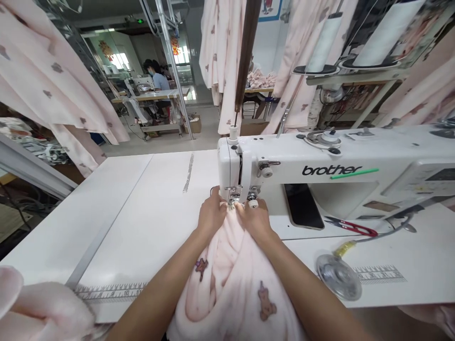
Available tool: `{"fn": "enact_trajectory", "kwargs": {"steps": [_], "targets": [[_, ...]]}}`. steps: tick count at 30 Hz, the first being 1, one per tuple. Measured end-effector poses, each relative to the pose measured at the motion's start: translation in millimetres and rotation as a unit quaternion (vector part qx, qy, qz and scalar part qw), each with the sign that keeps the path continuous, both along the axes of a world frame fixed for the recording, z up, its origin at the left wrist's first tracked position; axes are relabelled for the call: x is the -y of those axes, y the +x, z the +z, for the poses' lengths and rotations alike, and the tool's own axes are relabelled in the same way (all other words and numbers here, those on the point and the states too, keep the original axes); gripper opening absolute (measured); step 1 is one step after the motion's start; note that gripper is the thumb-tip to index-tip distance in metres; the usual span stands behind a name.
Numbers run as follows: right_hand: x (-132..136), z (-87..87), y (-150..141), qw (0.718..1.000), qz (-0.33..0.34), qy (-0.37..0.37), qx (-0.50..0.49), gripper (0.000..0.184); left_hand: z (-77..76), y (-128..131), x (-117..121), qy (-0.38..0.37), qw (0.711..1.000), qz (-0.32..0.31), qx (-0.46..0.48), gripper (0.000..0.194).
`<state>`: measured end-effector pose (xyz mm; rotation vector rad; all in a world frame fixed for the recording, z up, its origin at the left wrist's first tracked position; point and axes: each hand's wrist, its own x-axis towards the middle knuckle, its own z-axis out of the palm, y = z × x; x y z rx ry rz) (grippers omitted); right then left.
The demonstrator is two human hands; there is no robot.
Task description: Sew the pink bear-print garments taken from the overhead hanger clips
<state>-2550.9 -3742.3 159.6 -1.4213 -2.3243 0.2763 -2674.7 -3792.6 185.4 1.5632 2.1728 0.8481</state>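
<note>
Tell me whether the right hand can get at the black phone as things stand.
Probably yes: the black phone lies to the right of the right hand, with nothing visible blocking the way between. That hand is on the pink fabric, though, and would need to leave it.

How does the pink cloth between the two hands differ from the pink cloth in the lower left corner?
The middle cloth runs up to the needle end of the sewing machine; the corner cloth lies well to its left. The left hand and right hand touch the middle cloth; neither touches the corner cloth. The middle cloth shows two clear dark figures; the visible corner cloth shows none clearly. Both are pale pink.
</note>
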Motion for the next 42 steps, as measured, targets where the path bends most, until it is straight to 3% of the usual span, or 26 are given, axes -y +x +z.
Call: {"fn": "enact_trajectory", "kwargs": {"steps": [10, 21, 32, 42], "targets": [[-4, -4.4, 0, 0.997, 0.005, -0.013, -0.073, 0.022, -2.0, -9, -2, 0.021, 0.998, -0.011, 0.061, 0.036], [-5, 0.0, 28, 0.971, 0.066, -0.084, -0.215, 0.041, -0.8, -9, -1, 0.016, 0.997, -0.011, 0.080, 0.032], [-4, 4.6, 26, 0.965, 0.044, -0.118, -0.229, 0.044, -4.5, -10, -1, 0.012, 0.996, -0.013, 0.083, 0.033], [-6, 1.7, 26, 0.966, 0.050, -0.114, -0.226, 0.032, -5.4, -10, 1, 0.006, 0.995, -0.015, 0.098, 0.037]]}}
